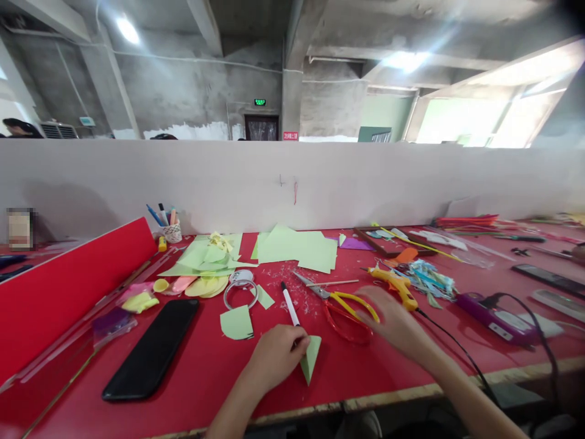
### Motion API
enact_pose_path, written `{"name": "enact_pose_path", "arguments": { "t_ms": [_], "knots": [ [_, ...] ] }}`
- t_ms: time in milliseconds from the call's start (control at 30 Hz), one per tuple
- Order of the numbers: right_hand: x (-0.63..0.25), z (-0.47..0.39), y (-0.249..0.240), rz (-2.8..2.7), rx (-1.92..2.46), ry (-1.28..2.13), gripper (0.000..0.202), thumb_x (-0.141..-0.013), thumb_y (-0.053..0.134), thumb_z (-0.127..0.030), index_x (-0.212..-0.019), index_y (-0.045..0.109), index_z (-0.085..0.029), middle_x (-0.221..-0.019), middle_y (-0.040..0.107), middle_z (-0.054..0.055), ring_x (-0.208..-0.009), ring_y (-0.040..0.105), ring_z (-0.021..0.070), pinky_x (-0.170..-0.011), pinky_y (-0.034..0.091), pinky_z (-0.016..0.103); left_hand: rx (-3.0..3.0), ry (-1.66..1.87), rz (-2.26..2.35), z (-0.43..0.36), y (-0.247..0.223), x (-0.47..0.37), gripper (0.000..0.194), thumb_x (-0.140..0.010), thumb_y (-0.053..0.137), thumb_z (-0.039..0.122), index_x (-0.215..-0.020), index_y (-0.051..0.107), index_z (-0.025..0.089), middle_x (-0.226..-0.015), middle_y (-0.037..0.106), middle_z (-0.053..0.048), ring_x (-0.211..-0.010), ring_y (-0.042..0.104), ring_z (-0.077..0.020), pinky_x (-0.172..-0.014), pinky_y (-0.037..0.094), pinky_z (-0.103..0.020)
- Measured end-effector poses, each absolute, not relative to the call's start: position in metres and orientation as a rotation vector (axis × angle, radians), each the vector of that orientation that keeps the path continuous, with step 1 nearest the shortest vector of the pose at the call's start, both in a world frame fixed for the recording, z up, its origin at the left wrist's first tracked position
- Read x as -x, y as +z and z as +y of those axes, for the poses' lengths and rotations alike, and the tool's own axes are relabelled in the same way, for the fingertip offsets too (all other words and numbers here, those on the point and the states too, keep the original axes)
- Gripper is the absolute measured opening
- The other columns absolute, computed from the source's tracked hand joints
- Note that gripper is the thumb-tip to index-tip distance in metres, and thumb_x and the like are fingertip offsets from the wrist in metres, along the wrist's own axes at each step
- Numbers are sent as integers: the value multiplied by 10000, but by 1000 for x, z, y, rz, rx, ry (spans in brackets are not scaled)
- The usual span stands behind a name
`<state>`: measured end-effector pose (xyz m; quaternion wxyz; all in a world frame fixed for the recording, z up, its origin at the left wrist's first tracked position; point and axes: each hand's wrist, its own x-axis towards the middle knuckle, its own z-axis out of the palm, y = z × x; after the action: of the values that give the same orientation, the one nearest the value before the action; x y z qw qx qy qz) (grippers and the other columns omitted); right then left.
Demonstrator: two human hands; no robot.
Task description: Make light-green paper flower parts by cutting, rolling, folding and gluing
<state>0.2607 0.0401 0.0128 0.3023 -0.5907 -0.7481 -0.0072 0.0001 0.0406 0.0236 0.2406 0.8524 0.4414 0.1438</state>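
Note:
My left hand (280,349) is closed, its thumb and fingers pinching a small folded piece of light green paper (311,361) near the table's front edge. A white marker with a black cap (290,305) lies just beyond those fingers. Slightly blurred, my right hand (386,317) is at the handles of the scissors (340,302), thumb and fingers apart around the yellow loop. The scissors lie with a yellow and a red handle, blades pointing away to the left, a thin wooden stick (336,282) across them. A cut green paper piece (236,323) lies left of my left hand.
A black phone (153,347) lies at left; a tape roll (241,294) and green sheets (297,247) are farther back. Right of my right hand are a yellow glue gun (397,285), its cord, and a purple device (496,318). A white partition (228,183) bounds the red table.

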Motion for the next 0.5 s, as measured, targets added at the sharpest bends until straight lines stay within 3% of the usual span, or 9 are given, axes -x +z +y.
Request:
{"name": "enact_pose_path", "arguments": {
  "t_ms": [167, 233, 300, 367, 500],
  "knots": [
    [-334, 39, 9, -1491, 2054, -521, 449, -792, 386, -500, -1002, 549, -138, -984, 591, 217, -943, 557, 359, -752, 435, 473, -2271, 369, 1171, 41, 25, 3, 333, -860, 345, 337, -738, 614, 184, -750, 656, -28, -677, 565, -149, -556, 325, -217],
    [-363, 44, -4, -1406, 2241, -433, 442, -759, 414, -534, -897, 592, -153, -919, 609, 233, -825, 597, 356, -646, 443, 448, -2256, 372, 1171, 42, 24, 2, 330, -856, 354, 344, -749, 622, 183, -761, 664, -29, -685, 572, -152, -561, 330, -219],
    [-382, 52, -20, -1492, 2272, -226, 335, -751, 440, -460, -761, 614, -174, -763, 645, 156, -692, 625, 301, -562, 449, 390, -2243, 382, 1174, 42, 23, 2, 327, -854, 356, 343, -756, 623, 183, -765, 665, -30, -690, 574, -153, -565, 333, -219],
    [-389, 59, -30, -1546, 2239, -142, 354, -774, 398, -434, -768, 632, -169, -753, 659, 126, -683, 631, 269, -573, 454, 365, -2238, 383, 1186, 42, 23, 2, 327, -854, 348, 327, -749, 620, 178, -752, 660, -31, -680, 570, -150, -558, 328, -218],
    [-378, 74, -32, -1557, 2177, -115, 439, -711, 453, -543, -730, 651, -151, -692, 661, 122, -574, 614, 247, -515, 440, 344, -2221, 391, 1169, 43, 23, 3, 341, -853, 339, 324, -732, 618, 171, -738, 654, -30, -670, 566, -145, -551, 321, -218]
  ]
}}
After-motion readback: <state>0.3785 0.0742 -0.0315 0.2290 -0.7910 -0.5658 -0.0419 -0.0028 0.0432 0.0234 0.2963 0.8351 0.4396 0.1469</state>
